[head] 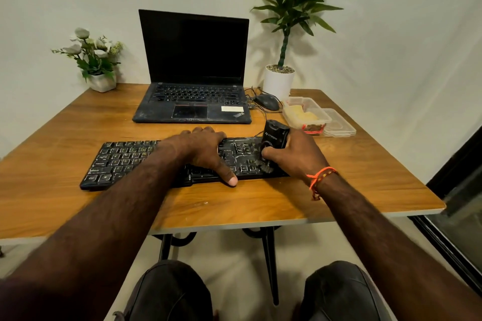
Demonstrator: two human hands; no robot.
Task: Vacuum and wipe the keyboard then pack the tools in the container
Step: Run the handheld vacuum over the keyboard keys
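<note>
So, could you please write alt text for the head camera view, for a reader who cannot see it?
The right hand holds a small black handheld vacuum on the right end of a dusty black keyboard, while the left hand rests on its keys. Behind on the wooden table sit an open laptop, a mouse and a clear plastic container.

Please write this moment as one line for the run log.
step: vacuuming | right hand: grips mini vacuum on keyboard right end | left hand: steadies keyboard

The keyboard (135, 161) lies on the bench (260, 203), before the laptop (193, 101). The container (306, 112) sits right of the laptop, behind the keyboard's right end.
</note>
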